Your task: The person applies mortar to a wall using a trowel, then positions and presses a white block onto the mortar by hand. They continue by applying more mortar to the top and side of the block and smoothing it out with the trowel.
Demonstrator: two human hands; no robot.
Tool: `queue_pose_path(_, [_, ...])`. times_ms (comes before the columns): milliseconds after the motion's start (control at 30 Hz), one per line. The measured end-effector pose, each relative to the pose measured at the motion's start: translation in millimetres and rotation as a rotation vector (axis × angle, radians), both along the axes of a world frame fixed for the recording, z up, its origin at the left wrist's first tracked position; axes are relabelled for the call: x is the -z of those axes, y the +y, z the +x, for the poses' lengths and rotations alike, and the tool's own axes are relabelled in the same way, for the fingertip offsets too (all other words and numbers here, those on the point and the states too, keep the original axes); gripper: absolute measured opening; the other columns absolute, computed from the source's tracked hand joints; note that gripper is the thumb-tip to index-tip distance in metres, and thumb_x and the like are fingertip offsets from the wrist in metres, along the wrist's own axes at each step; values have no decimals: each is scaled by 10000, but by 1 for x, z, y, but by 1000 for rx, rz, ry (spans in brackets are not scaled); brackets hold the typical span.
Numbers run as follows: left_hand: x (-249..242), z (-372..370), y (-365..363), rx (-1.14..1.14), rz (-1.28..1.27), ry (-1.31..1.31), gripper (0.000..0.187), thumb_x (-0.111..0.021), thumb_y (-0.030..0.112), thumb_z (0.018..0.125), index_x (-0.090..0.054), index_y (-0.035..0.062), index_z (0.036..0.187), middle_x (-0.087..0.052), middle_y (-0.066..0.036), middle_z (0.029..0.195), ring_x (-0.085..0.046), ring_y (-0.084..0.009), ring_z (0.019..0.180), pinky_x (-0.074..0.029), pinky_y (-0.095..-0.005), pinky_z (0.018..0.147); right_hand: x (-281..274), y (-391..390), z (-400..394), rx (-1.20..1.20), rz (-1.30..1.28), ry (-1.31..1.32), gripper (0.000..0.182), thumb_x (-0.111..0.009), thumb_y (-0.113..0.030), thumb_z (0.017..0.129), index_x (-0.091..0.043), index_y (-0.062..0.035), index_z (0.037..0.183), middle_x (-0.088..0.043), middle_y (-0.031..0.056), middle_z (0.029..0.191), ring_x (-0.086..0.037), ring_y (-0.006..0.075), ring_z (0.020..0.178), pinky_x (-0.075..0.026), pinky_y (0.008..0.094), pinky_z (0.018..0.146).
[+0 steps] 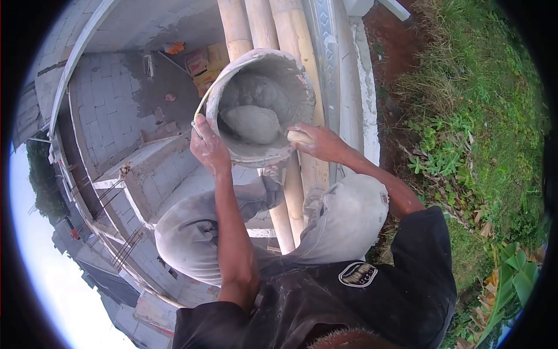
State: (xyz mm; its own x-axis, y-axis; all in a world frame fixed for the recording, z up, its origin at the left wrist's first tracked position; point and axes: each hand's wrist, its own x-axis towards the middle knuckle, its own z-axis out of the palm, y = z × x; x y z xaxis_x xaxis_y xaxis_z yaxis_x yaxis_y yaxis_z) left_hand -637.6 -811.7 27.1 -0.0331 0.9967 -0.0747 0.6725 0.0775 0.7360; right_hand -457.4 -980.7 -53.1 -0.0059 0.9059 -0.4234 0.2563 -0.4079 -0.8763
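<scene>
A bucket [306, 96] crusted with grey mortar is tilted so that its mouth faces the camera. My left hand [210, 148] is closed on the bucket's rim at the left, beside the thin wire handle [204, 100]. Inside lies wet grey mortar [232, 90], and a mortar-coated trowel blade [251, 123] rests against it. My right hand [319, 142] grips the trowel's pale handle [299, 137] at the bucket's right edge. The bucket sits above bamboo poles [261, 26], in front of my knees.
Bamboo poles run between my legs. Left and below are grey block walls [107, 110], a ledge [136, 168], and rebar [127, 247]. Yellow and red bags [206, 64] lie beyond the bucket. At the right, a rough wall edge [369, 110] borders a grassy slope [488, 122].
</scene>
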Motion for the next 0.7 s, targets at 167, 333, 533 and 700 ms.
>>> queue_pose_path(167, [9, 0, 9, -22, 53, -11, 618, -422, 517, 1020, -631, -45, 869, -568, -68, 700, -505, -170, 690, -425, -343, 664, -13, 1, -4, -6, -50, -50, 470, -609, -406, 929, -545, -134, 1307, -685, 191, 1038, -633, 384, 1017, -476, 484, 883])
queue_pose_path(333, [8, -1, 9, -48, 3, 5, 613, -427, 514, 1018, -639, -45, 882, -590, -82, 721, -523, -192, 695, -432, -355, 681, -27, -11, 9, 4, -153, -16, 483, -611, -427, 925, -563, -141, 1311, -676, 188, 1072, -643, 355, 1000, -483, 443, 869])
queue_pose_path(533, [6, 5, 4, -40, 87, 31, 667, -403, 536, 1016, -640, -83, 936, -607, -128, 789, -539, -222, 757, -441, -369, 732, -38, -78, 28, 213, -67, 109, 492, -651, -344, 916, -562, -86, 1326, -659, 134, 1111, -641, 242, 994, -487, 370, 873])
queue_pose_path(700, [0, 9, 1, -30, 25, 33, 675, -378, 540, 1024, -633, -77, 924, -584, -115, 787, -519, -226, 756, -434, -372, 737, -52, -175, 39, 650, -69, 134, 486, -696, -284, 887, -571, -65, 1303, -654, 59, 1012, -615, 126, 820, -510, 291, 723])
